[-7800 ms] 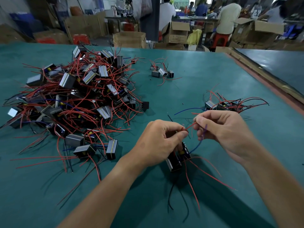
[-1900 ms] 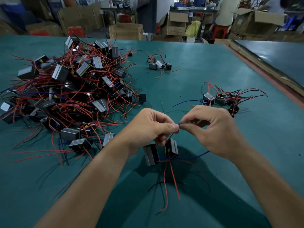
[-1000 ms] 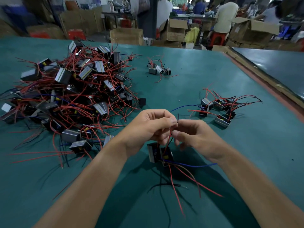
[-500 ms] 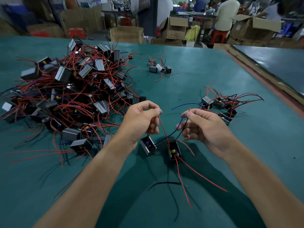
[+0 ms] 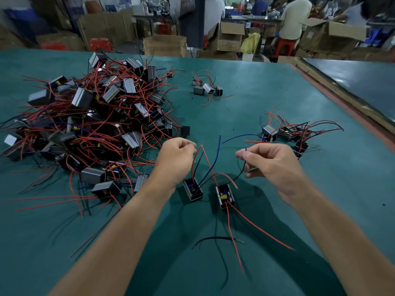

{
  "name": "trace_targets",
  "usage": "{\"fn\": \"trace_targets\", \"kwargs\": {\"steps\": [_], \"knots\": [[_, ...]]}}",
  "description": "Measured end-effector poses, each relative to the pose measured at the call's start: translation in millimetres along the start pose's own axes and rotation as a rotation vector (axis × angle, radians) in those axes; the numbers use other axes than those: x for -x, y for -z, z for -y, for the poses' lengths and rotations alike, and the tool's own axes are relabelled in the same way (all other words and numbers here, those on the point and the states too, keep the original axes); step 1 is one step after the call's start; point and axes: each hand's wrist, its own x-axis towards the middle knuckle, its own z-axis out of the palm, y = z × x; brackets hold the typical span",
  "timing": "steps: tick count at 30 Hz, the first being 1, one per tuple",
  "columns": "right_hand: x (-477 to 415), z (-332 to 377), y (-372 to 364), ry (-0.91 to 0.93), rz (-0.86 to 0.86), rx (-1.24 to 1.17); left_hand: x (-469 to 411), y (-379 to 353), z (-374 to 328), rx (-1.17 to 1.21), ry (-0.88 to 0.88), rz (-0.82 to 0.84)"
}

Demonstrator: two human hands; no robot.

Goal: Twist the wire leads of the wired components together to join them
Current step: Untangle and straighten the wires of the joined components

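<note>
Two components sit near on the table [image 5: 235, 107], left one [image 5: 192, 189] beside right one [image 5: 225, 195], not yet joined. Pairing looks underway; next, bring two bare ends together and twist. The left hand [image 5: 175, 160] seems to pinch a red lead [image 5: 194, 163]; the right hand [image 5: 272, 165] pinches a black lead [image 5: 243, 167]. The heap [image 5: 102, 116] lies far left.

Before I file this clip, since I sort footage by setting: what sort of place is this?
Most likely a small electronics assembly workshop: a big pile of wired components on a green work table, open cardboard boxes behind it, and other workers at benches in the background.
</note>
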Motion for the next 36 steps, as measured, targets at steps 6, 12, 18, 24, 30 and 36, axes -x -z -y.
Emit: {"fn": "trace_targets", "kwargs": {"steps": [6,12,18,24,30,36], "knots": [[-1.9,-3.3,4.6,0.043,0.005,0.048,4.6,-0.9,-0.5,0.206,0.092,0.215],[-0.1,-4.0,2.8,0.073,0.110,0.061,9.7,3.8,-5.0,0.275,0.116,0.336],[0.7,-2.8,1.9,0.073,0.141,0.033,14.6,4.6,-6.3,0.169,0.085,0.527],[1.4,-1.6,1.5,0.048,0.185,0.036,16.9,3.0,-4.9,0.123,0.003,0.578],[4.1,1.1,-1.0,0.102,0.234,0.026,21.9,-4.5,-4.4,0.084,-0.060,0.574],[4.7,2.5,-1.4,0.148,0.203,0.004,23.8,-6.3,-5.9,0.127,-0.098,0.505]]}}
